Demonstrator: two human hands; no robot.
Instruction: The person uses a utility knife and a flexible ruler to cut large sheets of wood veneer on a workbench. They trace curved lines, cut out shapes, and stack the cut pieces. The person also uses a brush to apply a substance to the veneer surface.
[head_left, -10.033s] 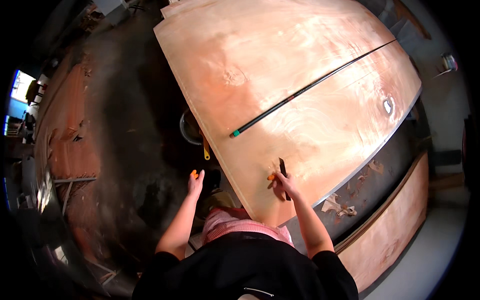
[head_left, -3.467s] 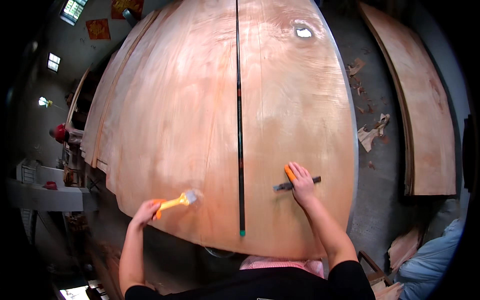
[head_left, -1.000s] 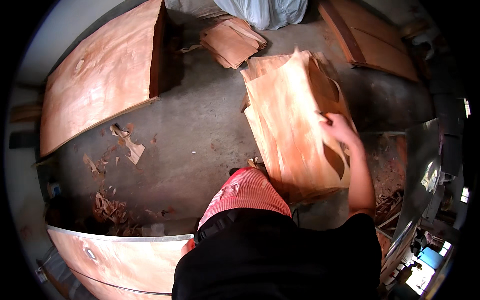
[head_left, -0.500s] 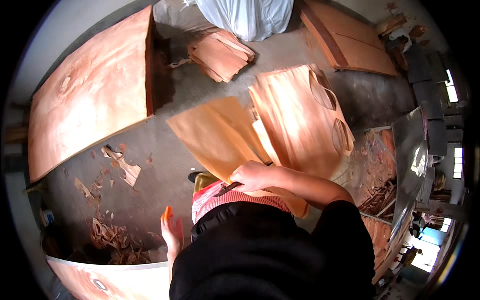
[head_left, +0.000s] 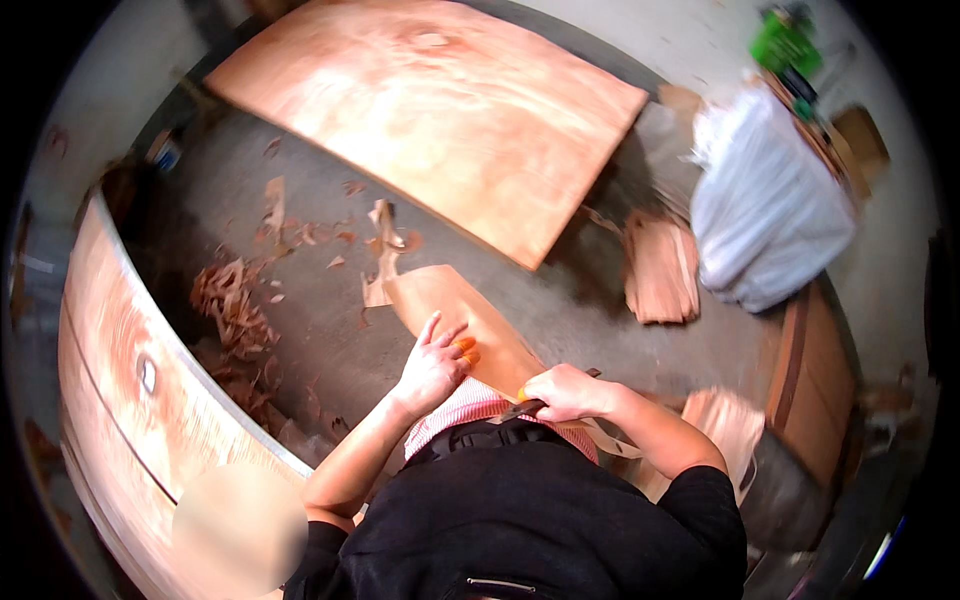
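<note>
Slanting ahead-left of right grip (head_left: pixel 566 391) | wood sheet (head_left: pixel 490 335) | dark tool (head_left: pixel 523 409) held

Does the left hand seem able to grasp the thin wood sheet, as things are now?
Probably yes: the left hand looks open and overlaps the thin wood sheet in this view, with nothing visible between them. Contact is unclear.

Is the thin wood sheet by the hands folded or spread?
Spread, where visible: the wood sheet shows a broad, unfolded face beside the left hand; behind the right hand, I cannot tell.
</note>
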